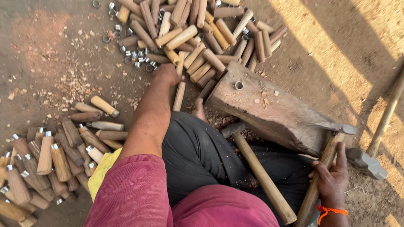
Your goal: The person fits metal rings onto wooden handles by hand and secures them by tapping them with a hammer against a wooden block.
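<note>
Down on the dirt floor, we see the left hand stretched out to the heap of bare wooden handles, its fingers curled down around one pale wooden peg at the near edge of the heap; the back of the hand hides the fingertips, so we cannot tell how tight the hold is. Just left of that hand lies a scatter of small metal rings among wood chips. The right hand is closed round the wooden shaft of a hammer, whose grey metal head rests on the ground to the right. Between the two hands sits a heavy wooden block, tilted across the person's dark trousers, with one metal ring set on its top face. A second hammer lies across the lap, its head near the block's lower edge. Far to the left we see a separate pile of handles already fitted with metal collars, well apart from the bare ones.
</note>
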